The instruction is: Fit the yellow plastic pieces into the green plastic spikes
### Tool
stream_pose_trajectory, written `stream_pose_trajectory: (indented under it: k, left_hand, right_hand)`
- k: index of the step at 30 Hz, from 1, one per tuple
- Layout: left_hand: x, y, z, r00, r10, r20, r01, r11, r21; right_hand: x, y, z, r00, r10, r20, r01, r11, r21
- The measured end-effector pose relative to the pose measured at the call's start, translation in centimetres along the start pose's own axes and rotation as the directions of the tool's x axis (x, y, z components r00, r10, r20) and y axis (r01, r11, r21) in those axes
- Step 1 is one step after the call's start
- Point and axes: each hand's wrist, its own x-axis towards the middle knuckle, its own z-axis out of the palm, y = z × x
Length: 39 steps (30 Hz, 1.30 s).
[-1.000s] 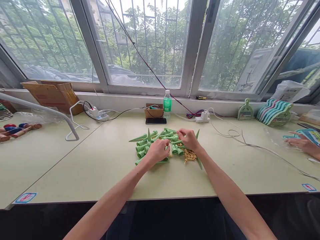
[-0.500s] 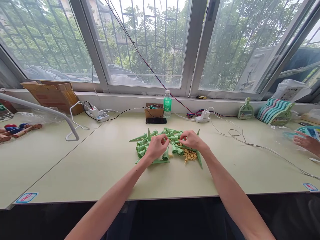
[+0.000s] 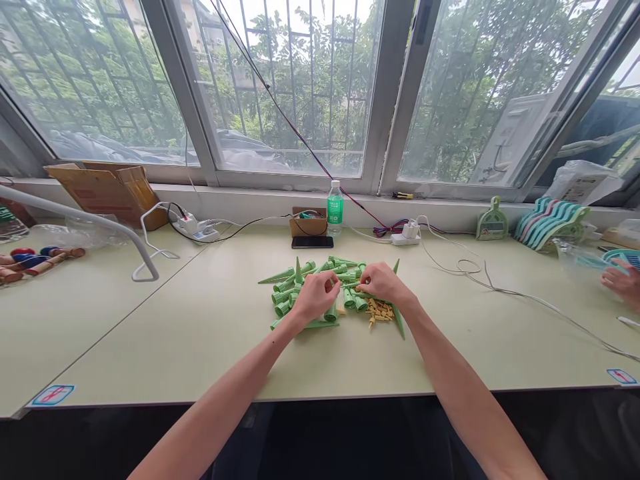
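Over a pile of green plastic cone-shaped spikes (image 3: 283, 295), both hands work close together. My left hand (image 3: 319, 293) is closed in a pinch above the middle of the pile; what its fingertips hold is too small to make out. A short way to the right, my right hand (image 3: 383, 283) has its thumb and fingers pressed together, their contents hidden. A thin green piece shows between the two hands, and I cannot tell whether either grips it. Small tan plastic pieces (image 3: 381, 311) lie heaped just below my right hand. One long green spike (image 3: 399, 323) points toward me beside them.
Behind the pile are a black phone (image 3: 313, 243), a small cardboard box (image 3: 309, 227) and a water bottle (image 3: 335, 210). White cables (image 3: 520, 293) cross the table at right, where a co-worker's hand (image 3: 623, 280) touches a blue item. A bent lamp arm (image 3: 100, 223) reaches in from the left.
My right hand has shifted very slightly, its fingers still pinched. My left hand stays nearly in place. The co-worker's hand at the right edge has moved a little to the right.
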Motion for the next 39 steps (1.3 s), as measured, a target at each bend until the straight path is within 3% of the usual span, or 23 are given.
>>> stream_pose_trajectory:
  k: [18,39]
  left_hand:
    - [-0.10,-0.11,0.12,0.999,0.018,0.026,-0.017,1.000,-0.007]
    - [-0.08,0.08,0.06,0.999,0.019,0.038,-0.019,1.000,0.003]
  right_hand:
    - [0.07,-0.28,0.10,0.999,0.009,0.046,-0.004,0.994,-0.111]
    - [-0.07,-0.09,-0.12,0.995,-0.013,0.098,0.020,0.997,-0.068]
